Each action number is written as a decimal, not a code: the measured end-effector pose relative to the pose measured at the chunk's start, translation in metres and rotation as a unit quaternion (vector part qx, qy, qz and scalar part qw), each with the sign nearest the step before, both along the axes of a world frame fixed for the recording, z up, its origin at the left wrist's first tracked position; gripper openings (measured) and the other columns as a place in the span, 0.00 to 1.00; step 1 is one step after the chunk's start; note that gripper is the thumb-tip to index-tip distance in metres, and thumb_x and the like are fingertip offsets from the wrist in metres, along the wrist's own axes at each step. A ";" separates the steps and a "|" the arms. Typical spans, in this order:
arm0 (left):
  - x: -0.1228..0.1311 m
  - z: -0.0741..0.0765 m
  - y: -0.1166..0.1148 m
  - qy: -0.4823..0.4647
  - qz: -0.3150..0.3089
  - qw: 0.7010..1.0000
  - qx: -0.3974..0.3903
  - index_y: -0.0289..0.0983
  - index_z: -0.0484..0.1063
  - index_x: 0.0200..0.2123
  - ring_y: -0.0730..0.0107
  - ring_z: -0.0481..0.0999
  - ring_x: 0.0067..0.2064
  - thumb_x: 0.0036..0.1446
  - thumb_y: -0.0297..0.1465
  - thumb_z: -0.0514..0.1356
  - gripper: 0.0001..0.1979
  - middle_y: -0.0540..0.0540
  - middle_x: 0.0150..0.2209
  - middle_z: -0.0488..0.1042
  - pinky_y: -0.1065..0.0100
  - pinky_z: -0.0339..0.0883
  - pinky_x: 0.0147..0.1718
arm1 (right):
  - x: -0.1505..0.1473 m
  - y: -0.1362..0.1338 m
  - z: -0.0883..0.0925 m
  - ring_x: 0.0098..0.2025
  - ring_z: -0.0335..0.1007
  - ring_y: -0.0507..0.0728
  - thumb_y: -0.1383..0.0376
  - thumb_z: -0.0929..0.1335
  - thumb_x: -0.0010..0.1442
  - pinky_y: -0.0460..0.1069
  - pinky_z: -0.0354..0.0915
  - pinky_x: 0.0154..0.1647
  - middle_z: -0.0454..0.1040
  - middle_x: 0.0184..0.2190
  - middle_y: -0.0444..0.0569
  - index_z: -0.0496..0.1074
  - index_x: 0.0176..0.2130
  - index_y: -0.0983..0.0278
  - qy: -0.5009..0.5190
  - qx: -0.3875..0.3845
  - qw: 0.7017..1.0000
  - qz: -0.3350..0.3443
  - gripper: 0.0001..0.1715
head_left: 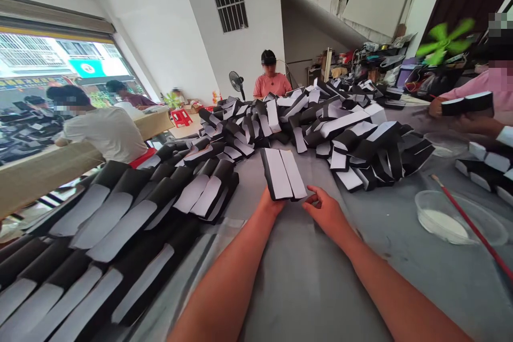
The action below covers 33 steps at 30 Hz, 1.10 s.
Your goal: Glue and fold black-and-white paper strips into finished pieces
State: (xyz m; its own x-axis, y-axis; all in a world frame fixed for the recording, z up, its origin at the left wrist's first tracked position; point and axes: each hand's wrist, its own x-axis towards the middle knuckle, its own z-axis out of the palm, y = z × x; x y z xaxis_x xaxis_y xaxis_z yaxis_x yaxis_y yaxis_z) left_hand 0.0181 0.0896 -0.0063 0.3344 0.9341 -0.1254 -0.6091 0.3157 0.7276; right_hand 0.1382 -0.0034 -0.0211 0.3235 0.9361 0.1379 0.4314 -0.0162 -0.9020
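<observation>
A black paper box piece (285, 173) with two white panels side by side is held up over the grey table covering (296, 278). My left hand (274, 203) grips it from below, and most of its fingers are hidden behind the piece. At the piece's lower right corner is my right hand (324, 210), thumb and forefinger apart with nothing between them. Whether its fingertips touch the corner, I cannot tell. Beyond my hands lies a large heap of similar black-and-white pieces (352, 139).
More pieces (132, 208) are stacked in rows at the left. On the right stands a clear plastic bowl (441, 219) of white paste, with a red-handled brush (468, 222) across it. A co-worker (468, 99) at far right holds another piece; another person (272, 83) sits behind the heap.
</observation>
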 end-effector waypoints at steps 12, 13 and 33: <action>0.007 0.001 -0.007 0.033 -0.038 0.997 -0.058 0.33 0.72 0.26 0.68 0.74 0.28 0.60 0.26 0.52 0.12 0.47 0.24 0.76 0.64 0.70 0.33 | -0.003 0.000 -0.003 0.23 0.62 0.50 0.65 0.69 0.46 0.48 0.61 0.31 0.74 0.30 0.42 0.66 0.54 0.60 -0.006 0.049 0.998 -0.023 0.34; 0.007 0.000 -0.007 0.037 -0.042 0.997 -0.057 0.33 0.73 0.27 0.67 0.74 0.28 0.59 0.26 0.52 0.12 0.47 0.24 0.76 0.63 0.71 0.34 | -0.003 -0.001 -0.002 0.22 0.62 0.50 0.66 0.69 0.46 0.48 0.61 0.31 0.74 0.30 0.41 0.67 0.53 0.60 -0.014 0.052 0.998 -0.021 0.33; 0.006 -0.007 -0.002 0.056 -0.076 0.995 -0.032 0.34 0.75 0.35 0.63 0.76 0.30 0.58 0.27 0.53 0.10 0.46 0.26 0.76 0.60 0.72 0.37 | -0.001 -0.003 -0.005 0.22 0.63 0.50 0.65 0.66 0.49 0.48 0.60 0.31 0.74 0.31 0.43 0.71 0.48 0.59 -0.057 0.050 0.997 -0.007 0.24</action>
